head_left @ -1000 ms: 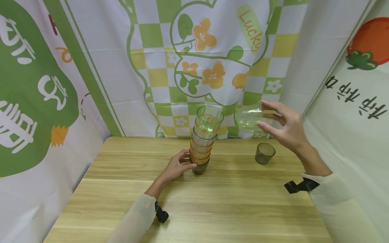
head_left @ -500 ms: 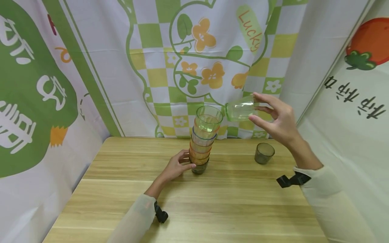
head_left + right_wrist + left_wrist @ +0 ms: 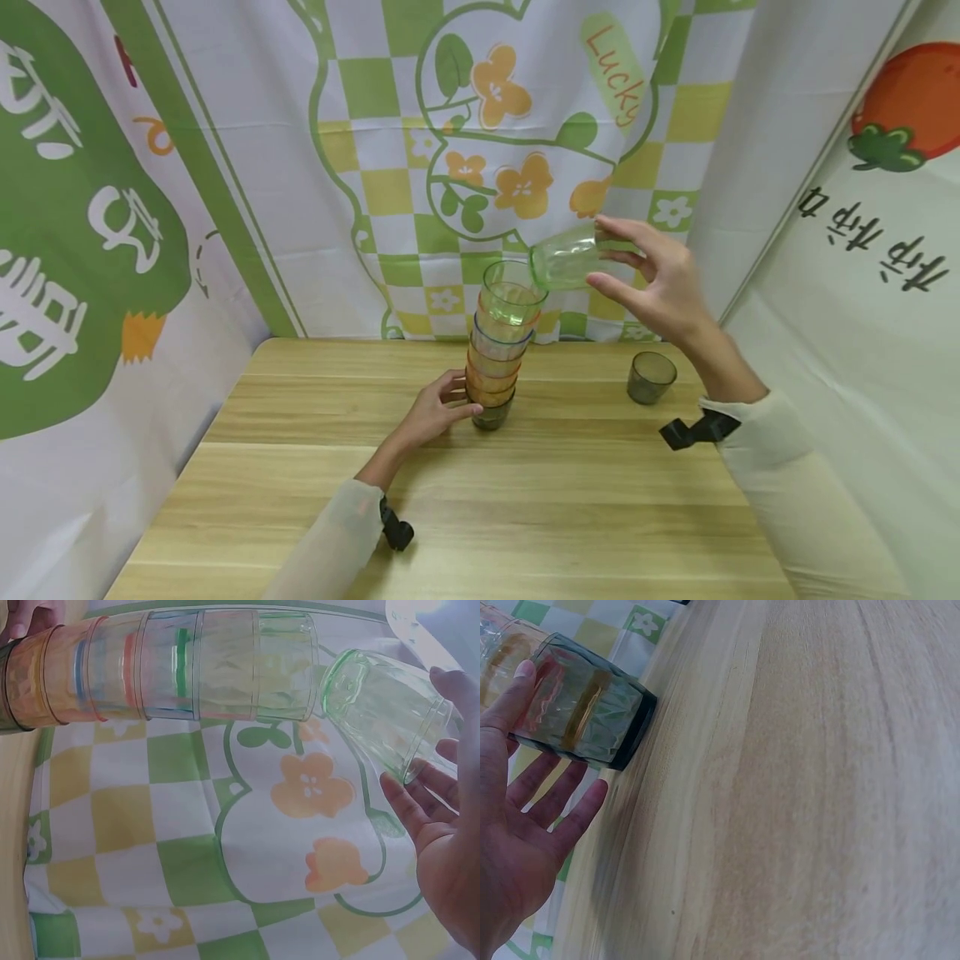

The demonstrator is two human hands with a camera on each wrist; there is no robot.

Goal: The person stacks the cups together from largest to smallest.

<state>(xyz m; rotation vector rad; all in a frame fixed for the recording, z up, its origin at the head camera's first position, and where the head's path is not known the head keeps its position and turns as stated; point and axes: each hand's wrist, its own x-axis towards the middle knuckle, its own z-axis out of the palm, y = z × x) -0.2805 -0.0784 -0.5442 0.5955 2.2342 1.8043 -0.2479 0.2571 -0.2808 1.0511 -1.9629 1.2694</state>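
A tall stack of nested clear plastic cups (image 3: 497,354) stands on the table, leaning slightly right, with a dark grey cup (image 3: 600,712) at the bottom and a green one on top. My left hand (image 3: 433,414) holds the stack low down, thumb in front and fingers behind; its lower fingers spread loosely in the left wrist view. Up by the top rim, my right hand (image 3: 656,275) grips a light green cup (image 3: 564,260) by its rim end between thumb and fingers. That cup is tipped sideways, its base right at the stack's top rim (image 3: 311,667).
A single dark grey cup (image 3: 651,378) stands upright on the wooden table (image 3: 570,500), right of the stack. Behind the table's back edge hangs a green and white patterned cloth (image 3: 390,192). More printed cloth closes off both sides.
My right hand has carried the green cup left and slightly up, from beyond the stack's right side to its top rim. The left hand and the stack have stayed in place.
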